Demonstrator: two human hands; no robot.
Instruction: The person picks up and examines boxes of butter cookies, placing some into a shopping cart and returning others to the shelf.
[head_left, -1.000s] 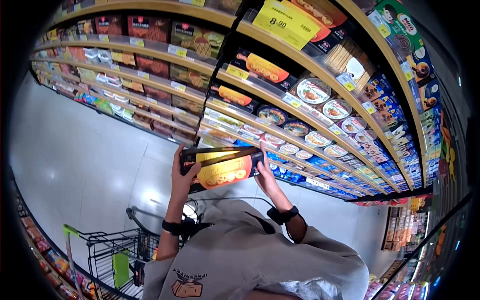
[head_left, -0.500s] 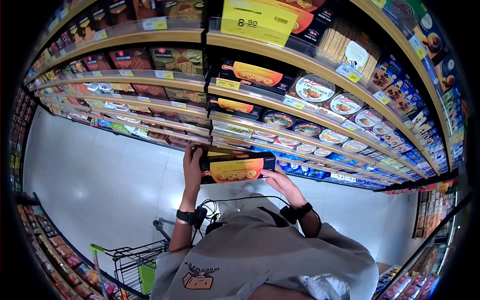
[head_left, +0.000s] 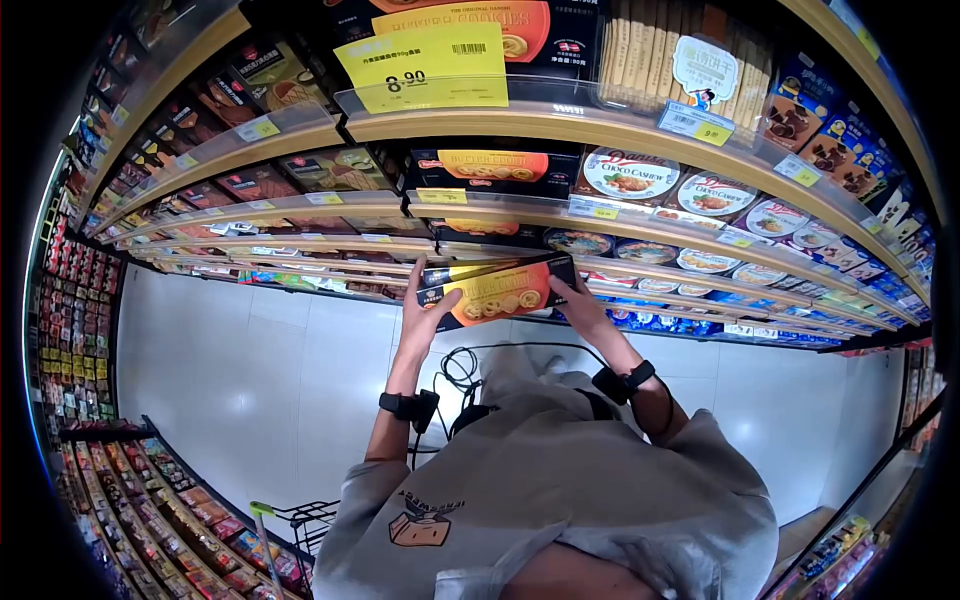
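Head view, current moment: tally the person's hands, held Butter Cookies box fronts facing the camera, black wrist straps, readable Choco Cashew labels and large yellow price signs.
Hands, left hand and right hand: 2
Butter Cookies box front: 1
Black wrist straps: 2
Choco Cashew labels: 2
Yellow price sign: 1
Total: 8

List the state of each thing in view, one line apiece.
Cookie box: held in both hands, tilted
Left hand: gripping the box's left end
Right hand: gripping its right end
Left wristband: worn on the wrist
Right wristband: worn likewise
Cable: loose
Price sign: displayed at shelf edge
Shelves: stocked
Shopping cart: partly visible
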